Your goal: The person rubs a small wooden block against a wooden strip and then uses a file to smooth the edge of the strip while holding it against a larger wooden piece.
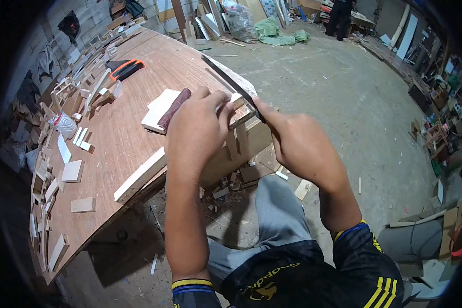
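Observation:
My right hand (305, 146) is closed around the near end of a long dark flat bar that looks like a file (226, 78). It slants across the table's corner. My left hand (197, 120) is bent over at that corner, its fingers gripping a small pale piece of wood (236, 99) that touches or nearly touches the file. A pale wooden strip (141, 176) lies along the table edge and passes under my left wrist; whether it joins the gripped piece is hidden. Beside that hand, a dark reddish roll (174, 109) rests against a pale block (160, 110).
An orange-and-black handle (127, 69) lies farther up the wooden table (123, 138). Several offcuts, including a square block (73, 171), and a white cup-like container (65, 124) line the left side. Scraps litter the floor below. A person (340, 18) stands at the back.

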Tool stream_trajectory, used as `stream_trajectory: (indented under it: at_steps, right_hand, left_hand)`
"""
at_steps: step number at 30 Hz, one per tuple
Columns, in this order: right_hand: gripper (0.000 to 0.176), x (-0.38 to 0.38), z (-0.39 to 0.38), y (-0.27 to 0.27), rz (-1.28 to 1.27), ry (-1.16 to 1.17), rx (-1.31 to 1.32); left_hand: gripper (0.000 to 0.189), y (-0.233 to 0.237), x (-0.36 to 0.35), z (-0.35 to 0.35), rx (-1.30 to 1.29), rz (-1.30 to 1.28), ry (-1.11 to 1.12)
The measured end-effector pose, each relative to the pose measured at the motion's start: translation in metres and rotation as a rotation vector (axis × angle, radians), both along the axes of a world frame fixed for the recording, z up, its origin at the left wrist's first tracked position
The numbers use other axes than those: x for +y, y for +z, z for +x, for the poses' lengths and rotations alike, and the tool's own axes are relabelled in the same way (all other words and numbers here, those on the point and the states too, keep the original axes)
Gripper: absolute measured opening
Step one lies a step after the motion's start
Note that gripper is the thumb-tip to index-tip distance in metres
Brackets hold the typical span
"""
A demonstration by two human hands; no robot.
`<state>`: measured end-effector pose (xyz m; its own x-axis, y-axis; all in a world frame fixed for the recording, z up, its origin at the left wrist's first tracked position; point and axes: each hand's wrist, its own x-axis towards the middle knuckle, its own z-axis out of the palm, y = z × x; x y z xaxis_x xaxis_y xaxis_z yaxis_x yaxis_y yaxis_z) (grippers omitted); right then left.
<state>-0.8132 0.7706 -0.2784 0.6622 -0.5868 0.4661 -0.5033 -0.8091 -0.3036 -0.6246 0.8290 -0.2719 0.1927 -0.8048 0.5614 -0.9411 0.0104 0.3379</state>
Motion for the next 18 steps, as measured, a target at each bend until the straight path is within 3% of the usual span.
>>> stream_trajectory:
  at_steps: [16,18]
  right_hand:
    - [0.048,-0.0024,-0.0012,0.0118,-0.147,0.016,0.145]
    - [0.048,-0.0026,-0.0029,0.0119,-0.161,0.019,0.155]
  left_hand:
    - [0.022,0.0,-0.0006,0.0016,-0.005,0.002,-0.037]
    - [0.023,-0.004,-0.0002,0.0015,-0.143,-0.056,-0.028]
